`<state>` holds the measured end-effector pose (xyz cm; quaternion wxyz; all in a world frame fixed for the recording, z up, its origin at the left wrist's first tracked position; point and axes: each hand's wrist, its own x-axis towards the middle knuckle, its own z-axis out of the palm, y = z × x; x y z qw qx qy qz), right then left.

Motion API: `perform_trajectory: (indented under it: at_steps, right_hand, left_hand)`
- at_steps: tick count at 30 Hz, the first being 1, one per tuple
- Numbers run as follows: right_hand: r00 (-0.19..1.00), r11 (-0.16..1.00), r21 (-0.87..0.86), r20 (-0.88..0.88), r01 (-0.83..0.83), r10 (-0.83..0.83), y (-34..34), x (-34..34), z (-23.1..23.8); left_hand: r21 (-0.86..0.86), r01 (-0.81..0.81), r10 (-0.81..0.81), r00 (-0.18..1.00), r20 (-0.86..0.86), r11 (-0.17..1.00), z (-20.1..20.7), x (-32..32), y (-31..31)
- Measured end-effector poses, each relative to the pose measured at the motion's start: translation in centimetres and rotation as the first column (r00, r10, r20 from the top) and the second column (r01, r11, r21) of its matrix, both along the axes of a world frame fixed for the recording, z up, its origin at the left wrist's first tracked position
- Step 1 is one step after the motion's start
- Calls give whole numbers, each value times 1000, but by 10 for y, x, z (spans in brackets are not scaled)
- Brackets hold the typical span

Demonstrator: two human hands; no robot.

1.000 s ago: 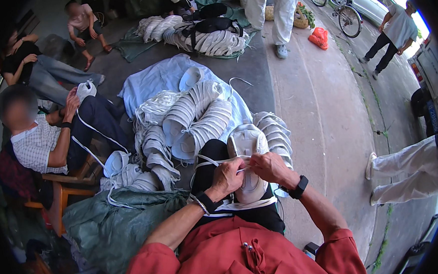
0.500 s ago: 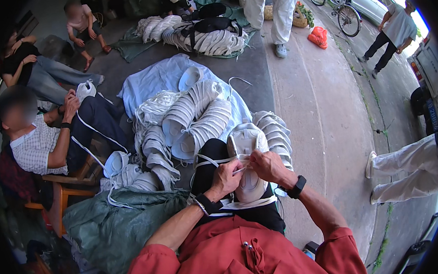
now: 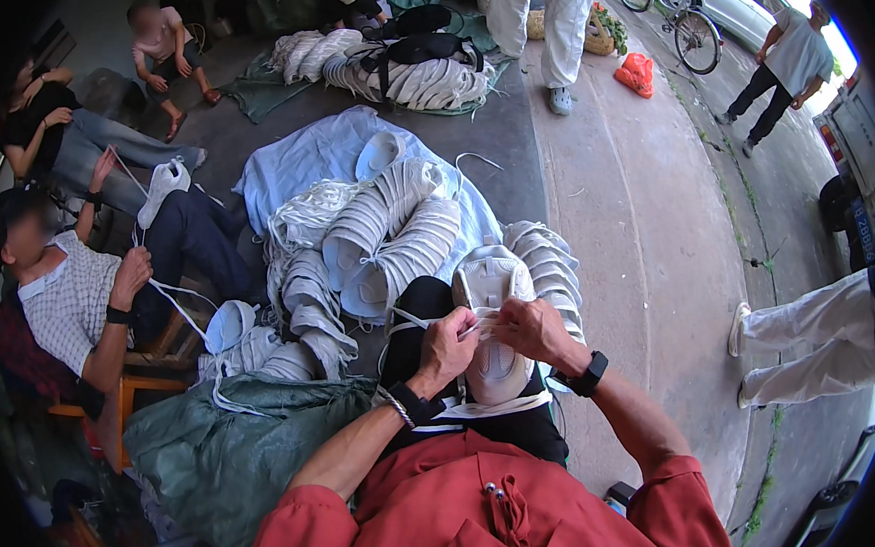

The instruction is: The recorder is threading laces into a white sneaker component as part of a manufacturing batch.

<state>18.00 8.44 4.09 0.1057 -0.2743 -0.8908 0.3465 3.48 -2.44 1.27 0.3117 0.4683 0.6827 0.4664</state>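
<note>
A pale white shoe (image 3: 500, 375) rests on my dark-trousered lap, its patterned, sole-like face turned up. Over its middle, my left hand (image 3: 449, 349) is closed in a pinch on a white lace (image 3: 410, 317). Close beside it, my right hand (image 3: 534, 330) also pinches the lace, fingers curled against the shoe. Exactly how the lace runs between the fingertips is hidden. More white cord crosses my lap below the shoe.
Stacked white shoe parts (image 3: 379, 222) lie ahead on a pale blue cloth (image 3: 300, 147). Another stack (image 3: 545, 267) stands just beyond my right hand. A green sheet (image 3: 247, 441) is at my left. A seated co-worker (image 3: 78, 285) handles a white shoe (image 3: 166, 185).
My left hand has turned slightly and shifted up a little on the lace; my right hand stays nearly in place. The co-worker at left has spread both hands apart, pulling a lace.
</note>
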Motion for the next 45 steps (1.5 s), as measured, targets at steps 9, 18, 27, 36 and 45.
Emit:
perform_trajectory:
  at_steps: [9,18,27,36,45]
  right_hand:
    - [999,998,-43,3,-51,51,4,3,-3]
    - [995,985,-142,-27,-95,92,5,4,-2]
    - [993,986,129,32,106,-110,-13,-10,-8]
    - [902,893,138,-118,428,-414,37,43,-23]
    - [557,528,-834,-364,163,-747,90,117,3]
  left_hand:
    - [-9,72,-71,959,-274,997,10,1,1]
    - [34,43,-32,962,-270,998,9,-1,6]
    - [-49,88,-100,930,-354,995,14,-2,10]
    - [28,30,-28,997,-72,999,10,-17,12]
    - [-49,-125,112,567,816,991,32,-97,-16]
